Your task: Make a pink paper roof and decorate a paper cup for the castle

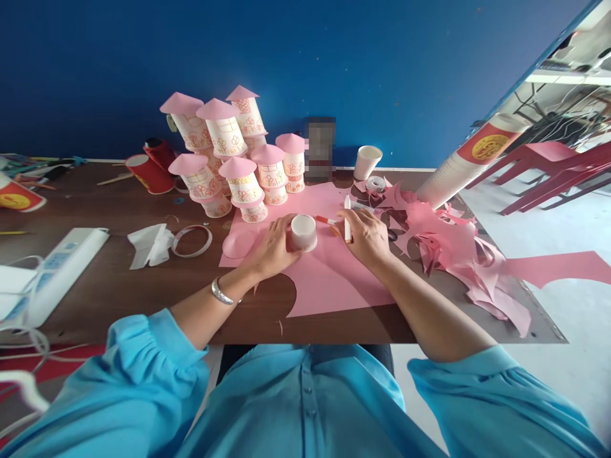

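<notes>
A white paper cup (304, 230) stands bottom-up on the pink paper sheet (334, 280). My left hand (279, 247) is wrapped round the cup's left side. Right of it, my right hand (366, 234) grips a white marker (348, 219), held nearly upright and apart from the cup. An orange-red marker (326, 220) lies on the sheet between my two hands. Behind them stand several cup towers with pink cone roofs (237, 166) and orange-red flower drawings. A pink paper cone (239, 243) rests beside my left hand.
Pink paper scraps (449, 235) heap at the right, near a leaning stack of paper cups (463, 162). Another white cup (367, 162) stands by the blue wall. A tape roll (191, 242), crumpled white paper (151, 245) and a power strip (60, 273) lie left.
</notes>
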`<state>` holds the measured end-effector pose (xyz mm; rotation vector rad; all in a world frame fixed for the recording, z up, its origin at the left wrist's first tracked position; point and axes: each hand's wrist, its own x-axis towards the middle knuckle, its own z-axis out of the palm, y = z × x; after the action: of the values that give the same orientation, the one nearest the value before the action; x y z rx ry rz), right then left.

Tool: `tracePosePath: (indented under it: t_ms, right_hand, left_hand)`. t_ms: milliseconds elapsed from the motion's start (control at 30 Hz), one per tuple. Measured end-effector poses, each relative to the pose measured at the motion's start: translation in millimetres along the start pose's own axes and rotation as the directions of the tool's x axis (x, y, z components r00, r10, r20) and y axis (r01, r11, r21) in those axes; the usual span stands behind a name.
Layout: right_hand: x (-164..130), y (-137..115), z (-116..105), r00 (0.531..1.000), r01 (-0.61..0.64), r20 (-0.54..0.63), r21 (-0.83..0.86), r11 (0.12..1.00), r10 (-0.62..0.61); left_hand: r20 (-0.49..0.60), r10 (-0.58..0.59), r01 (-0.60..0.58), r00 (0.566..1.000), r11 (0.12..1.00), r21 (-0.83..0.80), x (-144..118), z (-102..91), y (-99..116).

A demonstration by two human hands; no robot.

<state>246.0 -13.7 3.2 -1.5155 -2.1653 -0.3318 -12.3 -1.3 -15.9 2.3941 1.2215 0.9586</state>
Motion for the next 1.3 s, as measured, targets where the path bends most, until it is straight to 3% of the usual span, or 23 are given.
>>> tracePosePath:
  t_ms: [133,200,333,400,467,567,667,733,833,1033,1133,1300]
  right_hand:
    - [-1,-8,7,0.992,0.041,0.12,-0.044,0.998,-0.036]
    - [-1,-10,9,0.994,0.042,0.105,-0.035,0.999,-0.038]
    - [0,-17,-7,0.98,0.044,-0.199,0.17,0.984,-0.01]
    - [-2,-26,-21,0.939,0.134,-0.342,0.316,0.939,-0.019]
    - [-6,-37,-32,0.909,0.274,-0.407,0.423,0.864,-0.088]
    - [-14,-51,-37,0.869,0.422,-0.45,0.456,0.783,-0.206]
    - [-19,-56,-33,0.866,0.455,-0.422,0.441,0.774,-0.268]
    - [-20,-54,-31,0.873,0.452,-0.396,0.434,0.78,-0.285]
    - [-19,-49,-31,0.858,0.476,-0.408,0.406,0.78,-0.311]
    - [-14,-45,-40,0.819,0.477,-0.513,0.358,0.802,-0.258]
    - [-13,-47,-45,0.814,0.497,-0.52,0.395,0.773,-0.258]
    - [-13,-54,-48,0.823,0.512,-0.507,0.465,0.722,-0.257]
  left_hand:
    - [-0.052,0.099,-0.102,0.994,0.992,-0.075,0,-0.5,-1]
    - [-0.119,0.161,-0.176,0.98,0.975,-0.136,0,-4.4,2]
    - [-0.374,0.174,-0.266,0.911,0.94,-0.211,1,-18.7,13]
    - [-0.404,0.183,-0.313,0.896,0.906,-0.284,0,-25.4,19]
    - [-0.317,0.208,-0.331,0.925,0.851,-0.407,-1,-29.4,26]
    - [-0.157,0.21,-0.261,0.965,0.819,-0.511,-4,-30.0,35]
    - [-0.067,0.122,-0.138,0.99,0.816,-0.562,-4,-28.7,42]
    - [0.023,0.042,-0.017,0.999,0.761,-0.649,-4,-28.6,45]
    - [0.122,-0.042,0.122,0.992,0.616,-0.778,-2,-29.5,46]
    - [0.145,-0.238,0.205,0.96,0.249,-0.947,5,-31.2,38]
    - [0.174,-0.312,0.242,0.934,0.192,-0.951,8,-31.6,36]
    - [0.223,-0.314,0.294,0.923,0.201,-0.934,10,-32.0,35]
